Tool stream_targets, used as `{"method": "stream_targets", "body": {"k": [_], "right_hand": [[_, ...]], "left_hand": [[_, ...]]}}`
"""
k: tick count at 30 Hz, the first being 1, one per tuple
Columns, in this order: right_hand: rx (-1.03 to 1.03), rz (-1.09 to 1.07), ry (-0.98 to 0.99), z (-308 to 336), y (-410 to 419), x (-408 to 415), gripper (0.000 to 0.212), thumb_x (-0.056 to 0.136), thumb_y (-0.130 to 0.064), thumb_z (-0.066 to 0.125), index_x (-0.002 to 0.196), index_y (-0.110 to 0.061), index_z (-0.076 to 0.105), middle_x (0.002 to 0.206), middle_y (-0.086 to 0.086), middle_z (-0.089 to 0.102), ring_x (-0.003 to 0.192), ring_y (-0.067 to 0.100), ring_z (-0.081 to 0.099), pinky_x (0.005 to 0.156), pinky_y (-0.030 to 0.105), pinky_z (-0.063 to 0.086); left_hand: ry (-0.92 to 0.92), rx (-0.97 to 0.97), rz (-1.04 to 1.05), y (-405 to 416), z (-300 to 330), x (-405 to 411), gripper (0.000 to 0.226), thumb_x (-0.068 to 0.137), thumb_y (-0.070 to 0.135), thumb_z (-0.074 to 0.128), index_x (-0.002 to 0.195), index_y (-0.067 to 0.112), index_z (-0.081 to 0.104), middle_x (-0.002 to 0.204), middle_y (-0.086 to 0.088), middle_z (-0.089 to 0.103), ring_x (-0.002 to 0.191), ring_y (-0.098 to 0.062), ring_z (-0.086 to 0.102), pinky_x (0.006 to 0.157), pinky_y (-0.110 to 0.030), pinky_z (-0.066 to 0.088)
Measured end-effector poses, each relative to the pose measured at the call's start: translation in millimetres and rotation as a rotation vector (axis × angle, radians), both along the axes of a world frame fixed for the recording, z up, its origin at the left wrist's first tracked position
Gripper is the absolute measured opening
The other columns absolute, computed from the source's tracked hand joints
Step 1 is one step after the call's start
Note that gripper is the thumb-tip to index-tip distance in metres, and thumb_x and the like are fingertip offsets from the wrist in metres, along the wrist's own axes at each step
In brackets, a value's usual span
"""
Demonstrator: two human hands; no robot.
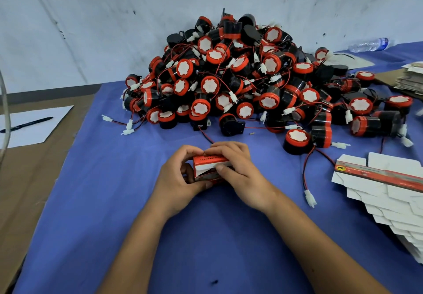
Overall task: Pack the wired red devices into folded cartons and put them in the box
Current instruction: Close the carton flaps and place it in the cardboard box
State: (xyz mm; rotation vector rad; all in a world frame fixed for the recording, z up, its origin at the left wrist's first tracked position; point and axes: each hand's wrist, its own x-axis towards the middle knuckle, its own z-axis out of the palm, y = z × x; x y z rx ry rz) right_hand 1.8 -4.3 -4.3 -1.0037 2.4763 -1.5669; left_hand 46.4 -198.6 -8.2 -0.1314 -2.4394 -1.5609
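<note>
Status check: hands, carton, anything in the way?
Left hand and right hand both gripping small red carton, flap half closed. Device pile behind, flat cartons to the right. Loose wire near fingers, nothing blocking.

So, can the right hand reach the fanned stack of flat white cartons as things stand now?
Probably not right away: the right hand grips the small red-and-white carton together with the left hand. The path to the flat cartons looks free.
</note>
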Motion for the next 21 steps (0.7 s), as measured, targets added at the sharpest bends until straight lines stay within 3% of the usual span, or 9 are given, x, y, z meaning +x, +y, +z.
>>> {"method": "stream_targets", "body": {"k": [3, 7, 11, 13, 16, 18, 21], "right_hand": [[0.053, -0.006, 0.011, 1.0, 1.2, 0.1, 0.04, 0.106, -0.01, 0.05, 0.143, -0.022, 0.056, 0.143, -0.013, 0.048, 0.139, 0.006, 0.027, 0.119, 0.027, 0.025], [0.222, -0.012, 0.051, 1.6, 3.7, -2.1, 0.048, 0.109, -0.019, 0.047, 0.154, -0.033, 0.042, 0.16, -0.016, 0.031, 0.146, 0.009, 0.016, 0.124, 0.046, 0.02], [0.275, 0.029, 0.074, -0.7, 5.7, -3.6, 0.049, 0.11, -0.023, 0.044, 0.155, -0.04, 0.039, 0.166, -0.018, 0.021, 0.15, 0.01, 0.009, 0.124, 0.051, 0.016], [0.148, -0.012, 0.101, -1.9, 4.6, -2.9, 0.045, 0.106, -0.017, 0.053, 0.148, -0.034, 0.053, 0.162, -0.012, 0.035, 0.151, 0.013, 0.019, 0.124, 0.043, 0.023], [-0.046, -0.129, 0.255, -4.5, 4.7, -4.1, 0.026, 0.094, -0.005, 0.073, 0.118, -0.015, 0.078, 0.133, -0.001, 0.068, 0.138, 0.017, 0.051, 0.113, 0.04, 0.044], [-0.063, -0.149, 0.335, -8.0, 4.1, -4.6, 0.019, 0.091, -0.002, 0.076, 0.108, -0.009, 0.081, 0.12, 0.002, 0.075, 0.128, 0.02, 0.061, 0.107, 0.042, 0.05], [-0.054, -0.124, 0.393, -11.5, 3.4, -4.4, 0.019, 0.092, 0.0, 0.073, 0.109, -0.006, 0.08, 0.121, 0.005, 0.075, 0.129, 0.023, 0.062, 0.108, 0.042, 0.051]], "left_hand": [[-0.003, 0.011, 0.004, 1.5, -0.4, -0.2, 0.063, 0.066, 0.017, 0.093, 0.116, 0.037, 0.06, 0.118, 0.015, 0.069, 0.111, -0.013, 0.068, 0.092, -0.04, 0.06], [0.012, 0.029, -0.012, 3.4, 0.4, 0.7, 0.061, 0.074, 0.01, 0.092, 0.123, 0.029, 0.06, 0.122, 0.01, 0.068, 0.114, -0.013, 0.067, 0.094, -0.039, 0.059], [0.056, 0.086, -0.003, 7.4, 3.0, 4.0, 0.03, 0.084, 0.024, 0.081, 0.111, 0.027, 0.068, 0.121, 0.009, 0.071, 0.089, -0.019, 0.068, 0.084, -0.041, 0.06], [0.12, 0.02, 0.064, 7.1, 1.0, 3.8, 0.019, 0.084, 0.016, 0.085, 0.099, 0.023, 0.075, 0.128, 0.009, 0.069, 0.085, -0.026, 0.067, 0.083, -0.046, 0.059], [0.28, -0.153, 0.135, 6.7, 0.2, 2.6, 0.015, 0.082, 0.011, 0.087, 0.094, 0.017, 0.081, 0.122, 0.005, 0.07, 0.101, -0.012, 0.07, 0.084, -0.036, 0.059], [0.399, -0.268, 0.166, 9.6, -0.1, 3.9, 0.015, 0.082, 0.009, 0.086, 0.097, 0.013, 0.083, 0.112, 0.003, 0.072, 0.099, -0.009, 0.07, 0.084, -0.028, 0.058], [0.479, -0.4, 0.23, 14.2, -2.9, 7.2, 0.016, 0.083, 0.007, 0.085, 0.099, 0.011, 0.082, 0.103, 0.002, 0.074, 0.097, -0.01, 0.069, 0.088, -0.025, 0.056]]}}
